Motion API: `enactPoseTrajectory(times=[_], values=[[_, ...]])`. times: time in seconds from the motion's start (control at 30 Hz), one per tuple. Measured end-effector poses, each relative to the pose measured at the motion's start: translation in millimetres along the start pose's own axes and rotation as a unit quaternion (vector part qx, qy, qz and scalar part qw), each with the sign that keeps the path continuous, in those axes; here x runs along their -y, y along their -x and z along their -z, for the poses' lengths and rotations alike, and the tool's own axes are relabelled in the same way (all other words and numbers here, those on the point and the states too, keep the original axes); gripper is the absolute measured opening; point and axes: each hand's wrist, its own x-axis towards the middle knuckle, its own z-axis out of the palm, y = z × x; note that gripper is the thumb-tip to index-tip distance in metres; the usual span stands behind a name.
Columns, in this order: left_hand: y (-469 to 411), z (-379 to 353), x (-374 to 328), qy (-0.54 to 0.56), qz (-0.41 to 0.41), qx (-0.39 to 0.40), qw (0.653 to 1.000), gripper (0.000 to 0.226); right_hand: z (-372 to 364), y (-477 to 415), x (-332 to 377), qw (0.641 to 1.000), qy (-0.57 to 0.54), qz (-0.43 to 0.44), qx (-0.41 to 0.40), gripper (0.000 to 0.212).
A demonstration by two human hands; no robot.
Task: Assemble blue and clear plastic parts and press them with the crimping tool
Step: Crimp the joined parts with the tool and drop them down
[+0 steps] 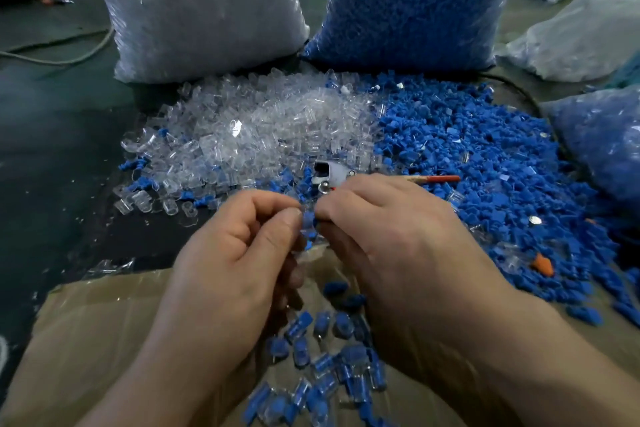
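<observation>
So over on the far left we've got a cable [69,55] snaking across the dark floor. Next to it stands a big bag of clear parts [201,7], and a loose clear pile [249,125] is spilled out in front of the bag. Closer to us on the left is a sheet of cardboard [86,322].

Our left hand [235,253] is hovering above the cardboard's far edge with its fingers curled in, and its thumb and forefinger are pinching a blue part [309,220]. That part sits dead centre between both hands. There might be a clear bit on it too, but we honestly can't tell.

Below the hands, a bunch of assembled pieces [329,357], blue inside clear, are scattered on the cardboard.

Our right hand [398,236] meets the left one, its fingertips nipping the same blue part from the other side. The crimping tool [332,173] lies on the parts just behind its knuckles, with its red handle pointing right. We can't tell whether the hand touches it.

Further right there's the bag of blue parts [415,0], with the blue pile [485,156] spread out in front of it. An orange piece [542,264] sits on the pile's near edge, and another bag [602,135] is at the far right.
</observation>
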Motion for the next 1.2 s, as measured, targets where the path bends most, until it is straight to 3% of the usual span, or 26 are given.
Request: enactPoseTrajectory(times=[0.1,0.23,0.27,0.33,0.37,0.4,0.47,0.53,0.6,0.67,0.77,1.1,1.2], values=[[-2,5,5,-0.005,0.035,0.041,0.999,0.055,1,-2,3,0.999,-0.015,0.025,-0.015,0.006],[-3,10,5,0.053,-0.015,0.058,0.997,0.037,3,0,11,0.993,-0.12,-0.019,-0.013,0.019],[-2,10,6,0.036,-0.049,0.065,0.996,0.033,4,1,13,0.98,-0.186,-0.068,0.003,0.02],[1,10,3,-0.001,-0.126,0.076,0.989,0.027,8,1,14,0.909,-0.378,-0.167,0.056,0.023],[3,10,1,-0.017,-0.155,0.077,0.985,0.025,12,0,12,0.871,-0.438,-0.205,0.085,0.024],[4,11,0,-0.04,-0.172,0.067,0.982,0.022,17,1,7,0.867,-0.439,-0.214,0.104,0.027],[2,19,-1,-0.098,-0.171,0.031,0.98,0.018,27,5,-4,0.905,-0.352,-0.217,0.1,0.032],[-1,27,-2,-0.164,-0.149,0.027,0.975,0.021,36,10,-13,0.953,-0.219,-0.188,0.095,0.021],[-5,29,0,-0.265,-0.137,0.067,0.952,0.018,38,16,-14,0.969,-0.11,-0.15,0.162,0.009],[-5,27,2,-0.363,-0.143,0.121,0.913,0.019,33,19,-9,0.965,-0.028,-0.121,0.23,0.017],[-3,26,2,-0.419,-0.166,0.15,0.88,0.023,24,18,-4,0.962,-0.001,-0.101,0.255,0.03],[3,22,-2,-0.411,-0.197,0.211,0.865,0.016,1,9,-2,0.97,0.002,-0.015,0.241,0.011],[2,22,-3,-0.396,-0.174,0.186,0.882,0.025,-5,6,-5,0.974,0.009,-0.029,0.224,0.01]])
